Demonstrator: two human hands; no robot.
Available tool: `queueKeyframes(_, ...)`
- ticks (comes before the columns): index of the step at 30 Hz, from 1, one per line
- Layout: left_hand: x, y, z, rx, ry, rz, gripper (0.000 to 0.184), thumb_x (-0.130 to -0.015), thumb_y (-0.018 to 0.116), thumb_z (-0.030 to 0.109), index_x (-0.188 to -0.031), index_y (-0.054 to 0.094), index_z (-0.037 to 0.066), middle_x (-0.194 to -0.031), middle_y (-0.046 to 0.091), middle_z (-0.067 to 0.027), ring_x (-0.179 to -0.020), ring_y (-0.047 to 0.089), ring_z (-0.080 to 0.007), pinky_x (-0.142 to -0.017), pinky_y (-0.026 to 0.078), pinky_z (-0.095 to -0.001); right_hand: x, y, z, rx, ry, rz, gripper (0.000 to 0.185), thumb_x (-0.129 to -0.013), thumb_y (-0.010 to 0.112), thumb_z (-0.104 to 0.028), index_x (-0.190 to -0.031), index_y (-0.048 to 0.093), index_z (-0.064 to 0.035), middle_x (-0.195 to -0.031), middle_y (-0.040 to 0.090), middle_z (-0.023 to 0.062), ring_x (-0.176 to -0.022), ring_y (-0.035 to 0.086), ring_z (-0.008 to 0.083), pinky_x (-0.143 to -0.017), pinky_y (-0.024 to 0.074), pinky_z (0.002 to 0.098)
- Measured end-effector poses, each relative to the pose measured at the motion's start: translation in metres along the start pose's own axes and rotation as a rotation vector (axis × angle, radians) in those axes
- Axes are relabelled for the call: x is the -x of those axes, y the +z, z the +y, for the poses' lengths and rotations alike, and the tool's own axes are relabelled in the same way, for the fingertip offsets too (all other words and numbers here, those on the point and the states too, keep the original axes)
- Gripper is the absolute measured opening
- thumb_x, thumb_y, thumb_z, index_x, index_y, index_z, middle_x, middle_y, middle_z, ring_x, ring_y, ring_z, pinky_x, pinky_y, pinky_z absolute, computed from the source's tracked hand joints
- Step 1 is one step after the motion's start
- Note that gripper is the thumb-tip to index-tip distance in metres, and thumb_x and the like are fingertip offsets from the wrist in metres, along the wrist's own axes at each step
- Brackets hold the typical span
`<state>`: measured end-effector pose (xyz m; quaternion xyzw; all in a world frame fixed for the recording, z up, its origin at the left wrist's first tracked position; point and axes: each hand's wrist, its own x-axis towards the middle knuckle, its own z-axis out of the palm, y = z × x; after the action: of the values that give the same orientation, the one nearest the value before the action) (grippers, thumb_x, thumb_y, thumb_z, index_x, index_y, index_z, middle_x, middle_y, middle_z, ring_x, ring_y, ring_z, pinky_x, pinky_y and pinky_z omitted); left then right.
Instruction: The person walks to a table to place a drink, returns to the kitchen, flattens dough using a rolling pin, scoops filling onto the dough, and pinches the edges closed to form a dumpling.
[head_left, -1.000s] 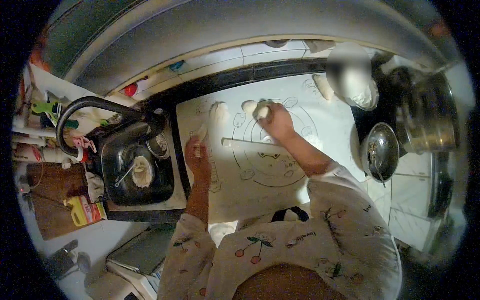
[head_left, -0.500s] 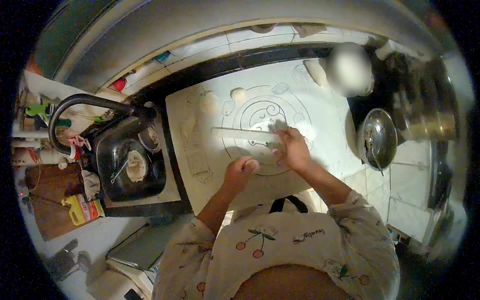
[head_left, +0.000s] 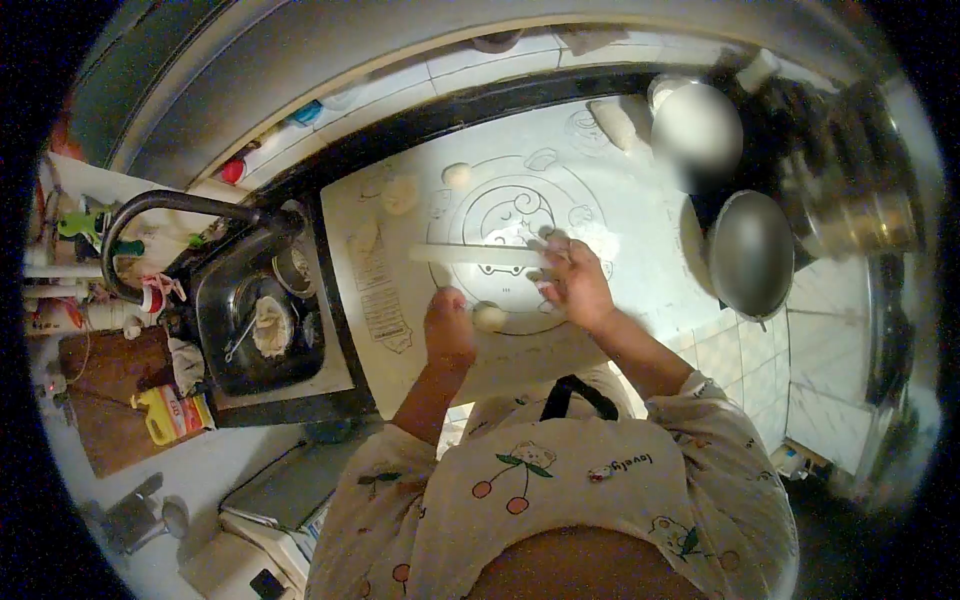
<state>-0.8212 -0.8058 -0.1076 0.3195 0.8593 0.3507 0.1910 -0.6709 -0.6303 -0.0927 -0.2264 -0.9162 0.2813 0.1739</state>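
On the white printed mat (head_left: 375, 362), my left hand (head_left: 450, 325) is closed, with its inner side hidden. A pale dough ball (head_left: 489, 317) sits just right of it. My right hand (head_left: 578, 282) has its fingers around the right end of a whitish rolling pin (head_left: 470, 255), which lies across the printed circles. Farther back are a second dough ball (head_left: 457, 176) and a larger pale dough lump (head_left: 399, 194). A long dough piece (head_left: 612, 124) lies by the mat's back right edge.
A black sink (head_left: 210, 340) with a dirty bowl (head_left: 272, 328) and a curved black faucet (head_left: 170, 200) stands at left. A blurred white bowl (head_left: 697, 138) and a metal bowl (head_left: 751, 255) are at right, near a large pot (head_left: 860, 225). A yellow jug (head_left: 165, 415) stands lower left.
My right hand has left the far dough balls and come to the rolling pin's right end. My left hand has moved right and nearer to me. One dough ball now lies beside it.
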Motion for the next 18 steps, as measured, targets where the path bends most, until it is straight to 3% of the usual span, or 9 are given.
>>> queueKeyframes(3, 0.008, 0.021, 0.019, -0.159, 0.395, 0.18, 0.034, -0.071, 0.057, 0.014, -0.103, 0.05, 0.003, -0.106, 0.05, -0.0186, -0.101, 0.047, -0.0361, -0.086, 0.034, -0.0485, -0.001, 0.001, -0.004, 0.092, 0.027, -0.002, 0.062, -0.061, 0.072, -0.014, -0.119, 0.051, -0.0063, -0.124, 0.046, 0.0165, -0.104, 0.049, 0.0329, -0.09, 0.0409, 0.0407)
queueKeyframes(6, 0.019, 0.032, 0.046, -0.283, 0.387, 0.158, 0.055, -0.072, 0.059, 0.019, -0.121, 0.042, -0.001, -0.128, 0.037, -0.0203, -0.119, 0.033, -0.0388, -0.097, 0.02, -0.0568, -0.009, 0.013, -0.001, 0.111, -0.017, 0.082, 0.049, -0.068, 0.065, -0.012, -0.115, 0.053, -0.0049, -0.115, 0.051, 0.0182, -0.099, 0.051, 0.0341, -0.087, 0.0414, 0.0418)
queueKeyframes(7, 0.015, 0.039, 0.047, -0.381, 0.196, 0.082, 0.068, -0.073, 0.061, 0.028, -0.127, 0.035, -0.005, -0.136, 0.028, -0.0226, -0.125, 0.026, -0.0388, -0.1, 0.014, -0.0591, -0.01, 0.021, 0.005, 0.13, -0.015, 0.055, 0.043, -0.07, 0.062, -0.011, -0.112, 0.054, -0.0041, -0.11, 0.052, 0.0188, -0.097, 0.051, 0.0345, -0.086, 0.0417, 0.0421)
queueKeyframes(10, -0.018, 0.055, 0.035, -0.489, 0.058, 0.321, 0.076, -0.074, 0.061, 0.037, -0.131, 0.031, -0.004, -0.138, 0.024, -0.0223, -0.13, 0.019, -0.0388, -0.102, 0.008, -0.0597, -0.015, 0.035, 0.02, 0.141, 0.031, -0.004, 0.027, -0.077, 0.053, -0.011, -0.102, 0.057, -0.0018, -0.097, 0.055, 0.0204, -0.091, 0.052, 0.0356, -0.081, 0.0425, 0.0431)
queueKeyframes(15, -0.03, 0.056, 0.034, -0.628, 0.094, 0.137, 0.086, -0.074, 0.062, 0.045, -0.135, 0.024, -0.003, -0.142, 0.017, -0.0224, -0.133, 0.012, -0.0386, -0.103, 0.005, -0.0604, -0.018, 0.016, 0.012, 0.116, 0.143, 0.041, 0.017, -0.083, 0.048, -0.013, -0.089, 0.057, -0.0002, -0.086, 0.054, 0.0208, -0.084, 0.052, 0.0367, -0.074, 0.0429, 0.0449)
queueKeyframes(18, -0.033, 0.053, 0.039, -0.622, 0.091, 0.044, 0.088, -0.075, 0.06, 0.046, -0.136, 0.021, -0.003, -0.143, 0.013, -0.0223, -0.134, 0.009, -0.0386, -0.103, 0.004, -0.0603, -0.011, 0.005, 0.018, -0.18, 0.478, 0.066, 0.018, -0.084, 0.048, -0.015, -0.089, 0.057, 0.0001, -0.086, 0.054, 0.0206, -0.083, 0.052, 0.037, -0.072, 0.0427, 0.0452)
